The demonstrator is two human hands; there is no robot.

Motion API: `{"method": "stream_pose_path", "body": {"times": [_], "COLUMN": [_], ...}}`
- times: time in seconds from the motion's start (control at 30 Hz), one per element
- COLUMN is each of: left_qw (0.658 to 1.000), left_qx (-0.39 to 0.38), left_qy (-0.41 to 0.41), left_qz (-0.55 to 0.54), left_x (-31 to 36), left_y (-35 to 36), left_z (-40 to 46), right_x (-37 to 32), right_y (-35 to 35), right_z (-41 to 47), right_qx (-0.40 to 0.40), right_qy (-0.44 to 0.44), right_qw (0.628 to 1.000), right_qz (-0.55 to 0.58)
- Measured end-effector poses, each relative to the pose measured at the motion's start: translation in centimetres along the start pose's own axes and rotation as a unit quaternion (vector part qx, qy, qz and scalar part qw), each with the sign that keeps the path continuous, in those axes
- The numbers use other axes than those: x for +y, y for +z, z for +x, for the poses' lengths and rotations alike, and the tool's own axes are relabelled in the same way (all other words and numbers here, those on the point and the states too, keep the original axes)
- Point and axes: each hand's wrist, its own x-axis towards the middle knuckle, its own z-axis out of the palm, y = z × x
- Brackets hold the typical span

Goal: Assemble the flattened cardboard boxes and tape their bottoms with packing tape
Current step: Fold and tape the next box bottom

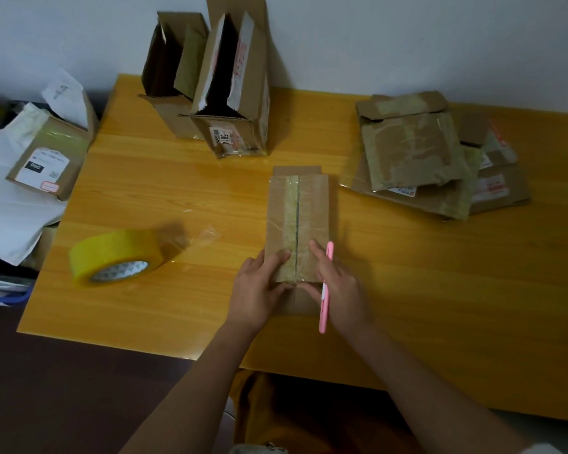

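Nearest the camera, a small cardboard box is seen upside-down on the yellow wooden counter, its taped bottom facing up with a dark seam down the middle under yellowish tape. The near end of the box is held by both hands. The left hand is laid on the box's near-left corner, fingers nearly straight on top and thumb against the near end: a loose, flat grip, pressing rather than clenching. The right hand is placed on the near-right corner, fingertips on the tape beside the seam, while a pink utility knife is gripped in the same hand, pointing away from the person along the box's right edge; whether its blade is out cannot be told.

Left of the box, a roll of yellow packing tape is lying tilted on the counter, a loose clear tail trailing toward the box, not touching it.

Farther right, a pile of flattened boxes is stacked. At the far edge by the wall, two assembled boxes are stood upright, flaps open. Off the counter's left edge, another labelled box is resting on white paper.
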Motion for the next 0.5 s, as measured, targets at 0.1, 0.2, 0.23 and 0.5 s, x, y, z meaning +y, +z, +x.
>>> {"method": "stream_pose_path", "body": {"times": [0.1, 0.2, 0.23, 0.5], "left_qw": [1.000, 0.997, 0.995, 0.986], "left_qx": [-0.006, -0.063, -0.084, -0.034], "left_qy": [-0.001, -0.002, -0.001, -0.141], "left_qz": [-0.028, -0.043, -0.048, -0.083], "left_x": [-0.1, -0.2, -0.3, -0.3], "left_y": [-0.2, -1.3, -1.9, -6.2], "left_z": [-0.2, 0.0, 0.1, 1.3], "right_x": [0.2, 0.8, 0.8, -1.6], "right_y": [-0.1, -1.1, -1.5, -3.4], "right_z": [-0.1, -0.4, -0.4, 2.6], "right_qx": [-0.006, -0.050, -0.065, -0.004], "right_qy": [-0.013, 0.018, 0.024, 0.060], "right_qw": [1.000, 0.996, 0.995, 0.998], "right_qz": [0.015, 0.076, 0.075, 0.000]}}
